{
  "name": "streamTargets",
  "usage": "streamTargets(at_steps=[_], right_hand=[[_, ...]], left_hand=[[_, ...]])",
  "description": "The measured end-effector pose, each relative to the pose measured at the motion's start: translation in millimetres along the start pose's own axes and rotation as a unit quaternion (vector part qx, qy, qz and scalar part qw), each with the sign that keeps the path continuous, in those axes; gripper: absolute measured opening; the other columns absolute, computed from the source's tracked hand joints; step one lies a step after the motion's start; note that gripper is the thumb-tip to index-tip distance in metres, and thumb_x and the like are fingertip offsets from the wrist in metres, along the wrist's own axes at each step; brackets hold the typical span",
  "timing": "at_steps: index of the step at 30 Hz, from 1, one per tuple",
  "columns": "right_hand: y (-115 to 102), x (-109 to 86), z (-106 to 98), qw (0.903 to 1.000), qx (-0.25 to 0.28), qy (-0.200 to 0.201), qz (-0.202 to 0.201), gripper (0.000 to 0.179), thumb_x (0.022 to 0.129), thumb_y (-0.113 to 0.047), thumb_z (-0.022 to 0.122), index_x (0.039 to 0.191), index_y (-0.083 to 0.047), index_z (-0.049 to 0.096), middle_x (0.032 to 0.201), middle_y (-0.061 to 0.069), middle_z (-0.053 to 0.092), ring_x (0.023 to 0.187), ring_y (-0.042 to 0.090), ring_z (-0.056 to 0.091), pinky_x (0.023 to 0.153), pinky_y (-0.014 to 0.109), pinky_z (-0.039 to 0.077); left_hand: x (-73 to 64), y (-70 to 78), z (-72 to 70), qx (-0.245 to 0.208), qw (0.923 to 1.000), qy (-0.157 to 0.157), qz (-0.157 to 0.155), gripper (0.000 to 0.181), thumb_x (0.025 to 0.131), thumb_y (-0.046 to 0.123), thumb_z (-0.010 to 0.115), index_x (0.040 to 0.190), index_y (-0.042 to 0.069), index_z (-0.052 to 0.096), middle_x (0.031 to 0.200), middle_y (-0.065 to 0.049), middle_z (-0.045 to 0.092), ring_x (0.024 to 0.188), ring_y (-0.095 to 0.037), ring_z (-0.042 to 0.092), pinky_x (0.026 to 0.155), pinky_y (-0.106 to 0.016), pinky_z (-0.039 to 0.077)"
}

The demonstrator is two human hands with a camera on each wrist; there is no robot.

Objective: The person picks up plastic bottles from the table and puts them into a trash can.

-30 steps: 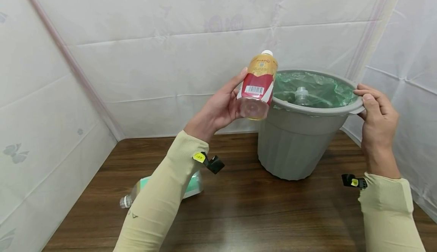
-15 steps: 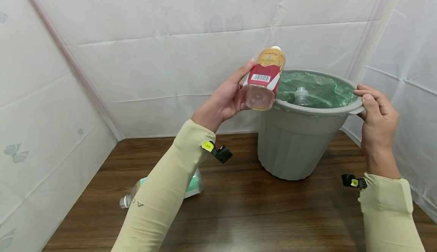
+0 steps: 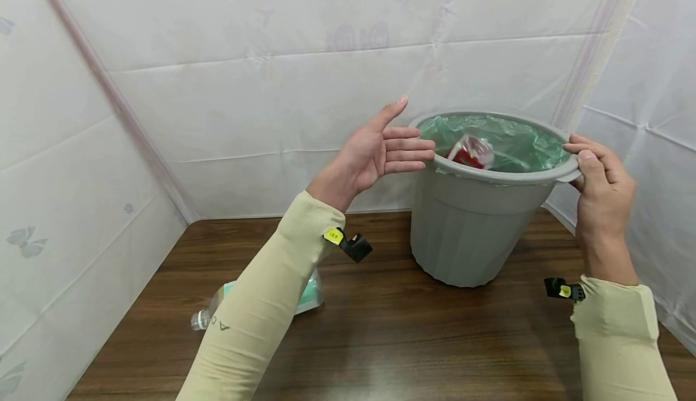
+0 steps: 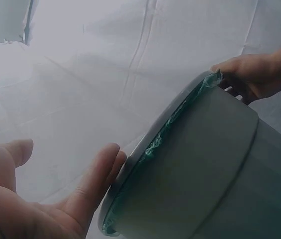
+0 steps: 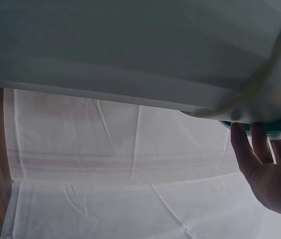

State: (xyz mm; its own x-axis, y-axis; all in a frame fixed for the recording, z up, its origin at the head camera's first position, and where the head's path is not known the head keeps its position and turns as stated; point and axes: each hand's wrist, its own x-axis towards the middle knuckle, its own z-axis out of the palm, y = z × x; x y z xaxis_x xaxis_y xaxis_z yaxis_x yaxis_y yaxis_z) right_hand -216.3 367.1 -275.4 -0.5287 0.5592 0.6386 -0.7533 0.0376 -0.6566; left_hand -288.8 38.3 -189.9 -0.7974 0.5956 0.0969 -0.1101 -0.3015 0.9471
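Note:
My left hand [image 3: 375, 153] is spread with straight fingers and a raised thumb, its fingertips right at the left rim of a grey trash bin [image 3: 462, 226]. Inside the bin, against its green plastic liner [image 3: 522, 141], a red-labelled plastic bottle [image 3: 470, 152] shows blurred, its base end up. The clear bottle neck seen there before is hidden. My right hand [image 3: 603, 189] grips the bin's right rim, thumb on top and fingers curled round the edge. In the right wrist view the fingers [image 5: 244, 149] reach up to that rim.
A clear bottle with a green label [image 3: 310, 295] lies on its side on the brown wooden table [image 3: 380, 340], partly hidden beneath my left forearm. White patterned sheeting [image 3: 261, 99] encloses the table at the back and sides.
The left hand moved slightly right with the red-labelled bottle, then let it go; the bottle is now inside the bin. The right hand stays on the rim.

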Motion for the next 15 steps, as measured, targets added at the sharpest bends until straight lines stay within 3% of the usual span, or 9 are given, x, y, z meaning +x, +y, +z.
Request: streamTargets(at_steps=[15], right_hand=[[0, -0.1, 0, 0.9999, 0.014, -0.002, -0.003, 0.024, 0.102, -0.005, 0.068, 0.114, 0.017, 0.072, 0.131, 0.019, 0.069, 0.126, 0.027, 0.061, 0.08, 0.018, 0.058]], left_hand=[[-14.3, -10.5, -12.6, 0.053, 0.997, 0.005, 0.056, 0.071, 0.109, 0.048, 0.056, 0.154, -0.006, 0.048, 0.127, -0.018, 0.073, 0.114, -0.034, 0.073, 0.089, -0.043, 0.063]])
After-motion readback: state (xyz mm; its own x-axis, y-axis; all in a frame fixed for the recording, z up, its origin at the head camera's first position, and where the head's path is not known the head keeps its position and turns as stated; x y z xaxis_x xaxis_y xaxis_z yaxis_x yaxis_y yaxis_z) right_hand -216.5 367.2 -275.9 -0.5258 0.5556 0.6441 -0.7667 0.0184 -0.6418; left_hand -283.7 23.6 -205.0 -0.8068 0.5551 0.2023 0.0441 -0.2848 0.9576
